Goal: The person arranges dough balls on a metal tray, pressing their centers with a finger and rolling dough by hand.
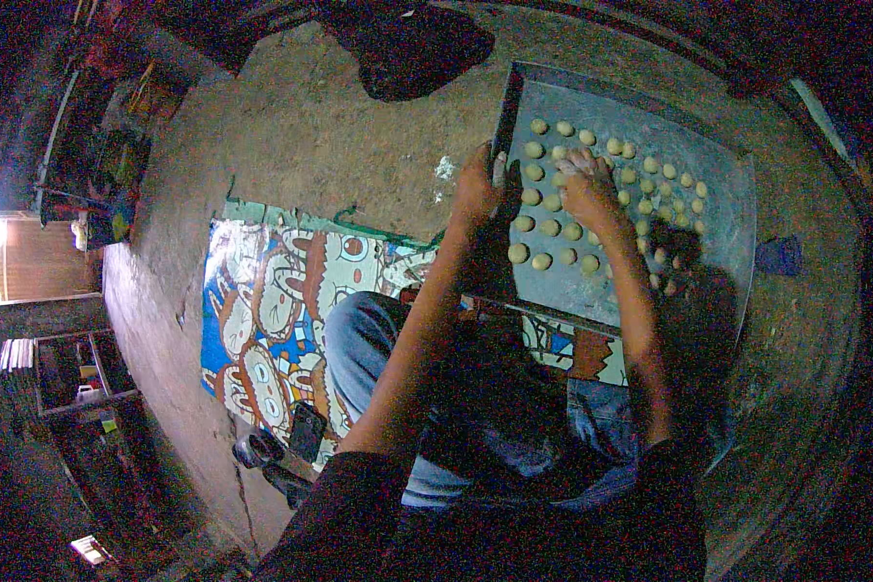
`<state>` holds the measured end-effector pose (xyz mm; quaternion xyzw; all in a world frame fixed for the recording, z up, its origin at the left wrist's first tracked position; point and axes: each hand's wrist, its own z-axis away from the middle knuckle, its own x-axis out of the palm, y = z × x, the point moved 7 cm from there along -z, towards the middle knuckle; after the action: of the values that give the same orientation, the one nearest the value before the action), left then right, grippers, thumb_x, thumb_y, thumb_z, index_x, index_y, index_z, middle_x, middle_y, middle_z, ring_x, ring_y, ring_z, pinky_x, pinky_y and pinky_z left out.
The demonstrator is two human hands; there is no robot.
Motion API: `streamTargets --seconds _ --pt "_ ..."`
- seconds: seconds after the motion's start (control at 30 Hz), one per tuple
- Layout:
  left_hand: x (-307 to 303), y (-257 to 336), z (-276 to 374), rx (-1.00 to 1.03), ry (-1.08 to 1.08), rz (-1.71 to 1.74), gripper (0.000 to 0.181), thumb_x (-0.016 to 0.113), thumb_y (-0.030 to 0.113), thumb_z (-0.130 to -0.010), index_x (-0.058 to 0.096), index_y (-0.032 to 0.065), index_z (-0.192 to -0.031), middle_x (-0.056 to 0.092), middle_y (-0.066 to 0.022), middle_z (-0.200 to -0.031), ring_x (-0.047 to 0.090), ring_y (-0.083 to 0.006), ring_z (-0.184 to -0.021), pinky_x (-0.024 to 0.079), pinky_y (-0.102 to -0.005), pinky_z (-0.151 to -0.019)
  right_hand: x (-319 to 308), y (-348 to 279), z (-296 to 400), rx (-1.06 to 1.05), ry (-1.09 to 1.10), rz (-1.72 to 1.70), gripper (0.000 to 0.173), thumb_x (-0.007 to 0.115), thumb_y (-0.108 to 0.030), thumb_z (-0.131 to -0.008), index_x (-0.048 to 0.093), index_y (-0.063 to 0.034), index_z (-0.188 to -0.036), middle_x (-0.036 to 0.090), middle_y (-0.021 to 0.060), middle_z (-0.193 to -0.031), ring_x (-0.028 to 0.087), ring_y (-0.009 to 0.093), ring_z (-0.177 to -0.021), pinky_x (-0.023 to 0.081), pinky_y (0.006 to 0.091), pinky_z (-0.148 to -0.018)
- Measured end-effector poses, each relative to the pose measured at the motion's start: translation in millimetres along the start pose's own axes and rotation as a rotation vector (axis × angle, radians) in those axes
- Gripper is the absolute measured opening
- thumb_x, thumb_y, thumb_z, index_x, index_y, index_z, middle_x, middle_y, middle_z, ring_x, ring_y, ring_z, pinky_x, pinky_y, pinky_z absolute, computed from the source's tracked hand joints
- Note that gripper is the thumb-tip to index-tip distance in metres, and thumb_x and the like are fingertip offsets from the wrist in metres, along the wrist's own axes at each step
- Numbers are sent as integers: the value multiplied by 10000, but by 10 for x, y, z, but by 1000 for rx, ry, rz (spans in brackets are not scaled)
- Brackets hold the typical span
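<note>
A large metal tray (604,105) lies on the ground in front of me, with several rows of small round dough balls (519,252) on its floor. My left hand (480,182) grips the tray's left wall, thumb on the inner side. Over the left part of the rows, my right hand (586,174) reaches down with whitened fingertips among the balls. Whether it holds a ball is hidden by the fingers. My arm's shadow darkens the tray's lower right, where more balls sit.
I sit on a cartoon-printed mat (273,320). A phone (308,431) and dark footwear (258,447) are at its lower left. White powder (444,168) marks the dirt floor (298,131). A dark cloth-like shape (422,51) lies beyond. Shelving (73,364) stands far left; a small blue object (778,256) lies right.
</note>
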<state>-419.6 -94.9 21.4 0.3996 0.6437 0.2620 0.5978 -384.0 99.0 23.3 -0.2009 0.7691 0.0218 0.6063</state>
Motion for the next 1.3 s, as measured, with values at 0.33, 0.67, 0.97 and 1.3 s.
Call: streamTargets --seconds 0.33,0.67,0.97,1.3 --pt "-79 -2 20 -12 13 13 448 660 245 -889 541 45 -1272 611 -270 -1176 582 -470 -1116 484 -514 -915 -139 -38 -168 62 -234 -214 447 701 3 -690 611 -57 -1123 632 145 -1155 566 366 -1148 425 489 -988" --pt "-100 97 39 3 57 16 395 591 263 -944 539 46 -1270 608 -270 -1161 584 -488 -1077 481 -528 -907 -148 37 -90 32 -72 -344 335 703 10 -708 655 -55 -1033 643 151 -1172 567 374 -1161 429 467 -1020" --pt "-23 -26 11 -75 -56 -27 510 669 256 -879 523 32 -1314 591 -268 -1238 577 -467 -1131 474 -507 -953 -171 32 -37 6 -31 -291 302 721 -11 -740 642 -60 -1027 644 151 -1148 570 383 -1153 450 468 -995" --pt "-37 -2 30 -98 -40 2 520 669 207 -869 511 32 -1332 589 -269 -1243 562 -460 -1162 455 -499 -989 -370 200 -203 197 -29 -504 253 687 -42 -813 628 -46 -1059 642 144 -1161 577 351 -1137 457 442 -989"
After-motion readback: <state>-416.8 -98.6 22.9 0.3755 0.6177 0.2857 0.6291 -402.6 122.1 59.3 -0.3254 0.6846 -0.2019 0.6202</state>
